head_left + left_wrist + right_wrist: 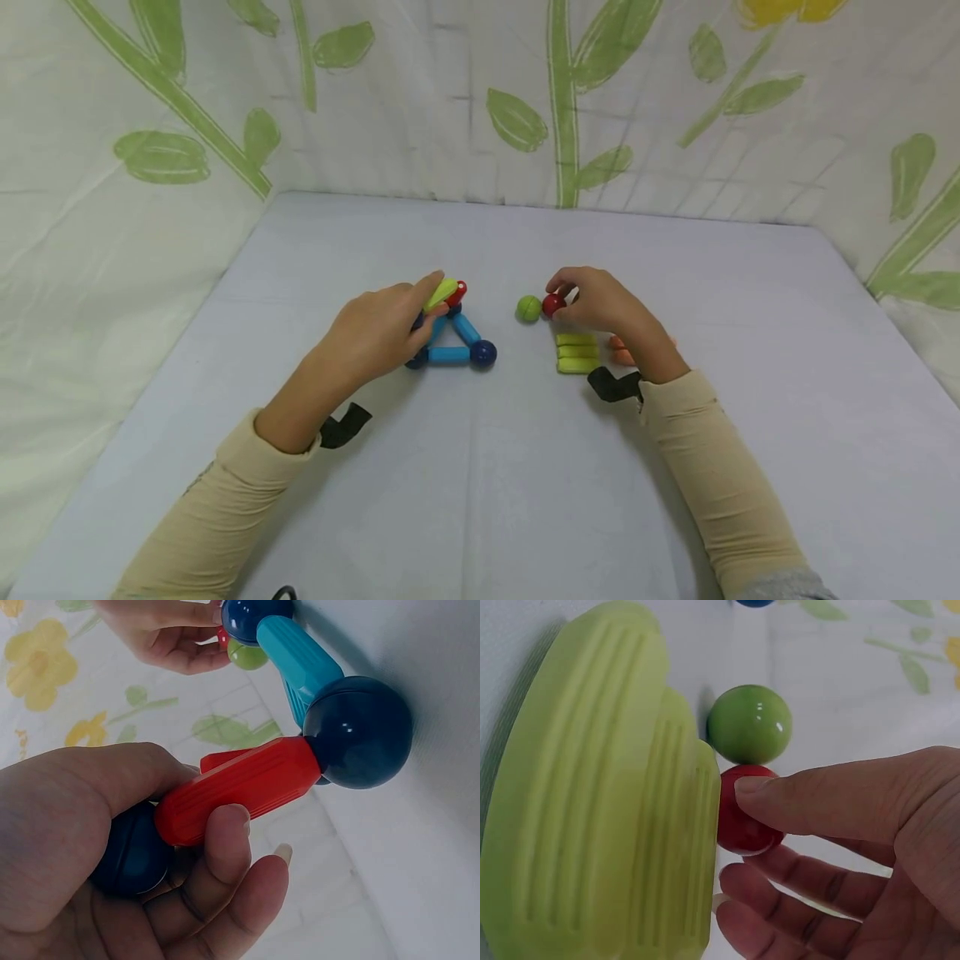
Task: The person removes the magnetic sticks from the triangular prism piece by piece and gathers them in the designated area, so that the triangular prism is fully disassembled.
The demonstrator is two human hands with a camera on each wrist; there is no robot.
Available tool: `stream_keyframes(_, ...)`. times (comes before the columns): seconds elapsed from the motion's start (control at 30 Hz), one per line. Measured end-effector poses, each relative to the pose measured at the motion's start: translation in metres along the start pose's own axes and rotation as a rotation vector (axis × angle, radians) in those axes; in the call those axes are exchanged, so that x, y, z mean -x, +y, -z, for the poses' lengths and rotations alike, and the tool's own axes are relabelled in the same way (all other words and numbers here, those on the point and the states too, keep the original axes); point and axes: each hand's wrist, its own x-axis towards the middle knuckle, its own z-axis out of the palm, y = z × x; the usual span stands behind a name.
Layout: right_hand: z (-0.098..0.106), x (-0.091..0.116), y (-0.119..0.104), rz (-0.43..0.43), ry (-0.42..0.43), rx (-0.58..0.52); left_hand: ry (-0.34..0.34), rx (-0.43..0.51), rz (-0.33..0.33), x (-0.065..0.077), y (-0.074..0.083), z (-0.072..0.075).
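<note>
Right wrist — red ball [742, 826] pinched in right hand [885, 814], green ball [749, 724] beside

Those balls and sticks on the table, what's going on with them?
Someone is building with both hands. Their left hand grips a shiny dark blue ball and a ridged red stick that meets a triangle of light blue sticks and dark blue balls. Their right hand pinches a shiny red ball beside a shiny green ball. Three ridged yellow-green sticks lie side by side near that hand, and the right arm partly hides some orange sticks.
</note>
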Motion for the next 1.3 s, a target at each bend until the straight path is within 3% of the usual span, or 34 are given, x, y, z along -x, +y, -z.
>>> stream_keyframes(0.47,0.001,0.0,-0.001,0.011,0.0,0.025,-0.007,-0.007,0.013,0.0,0.001,-0.001)
stream_keyframes(0.63,0.001,0.002,-0.008,0.04,0.049,0.035,-0.01,-0.008,0.015,0.0,0.001,0.0)
stream_keyframes(0.77,-0.004,0.002,-0.024,0.114,0.129,0.019,-0.012,-0.005,0.014,0.0,0.002,0.0)
stream_keyframes(0.9,-0.015,-0.003,-0.044,0.255,0.169,0.045,-0.015,-0.005,0.015,-0.002,0.002,0.0)
stream_keyframes(1.07,-0.029,-0.014,-0.071,0.4,0.071,0.083,0.002,0.005,0.004,-0.001,0.002,0.0)
stream_keyframes(1.17,-0.037,-0.021,-0.084,0.426,0.027,0.07,0.013,0.01,-0.006,0.0,0.001,0.0)
stream_keyframes(1.3,-0.047,-0.028,-0.091,0.388,0.049,0.089,0.014,0.002,-0.014,0.0,0.001,0.0)
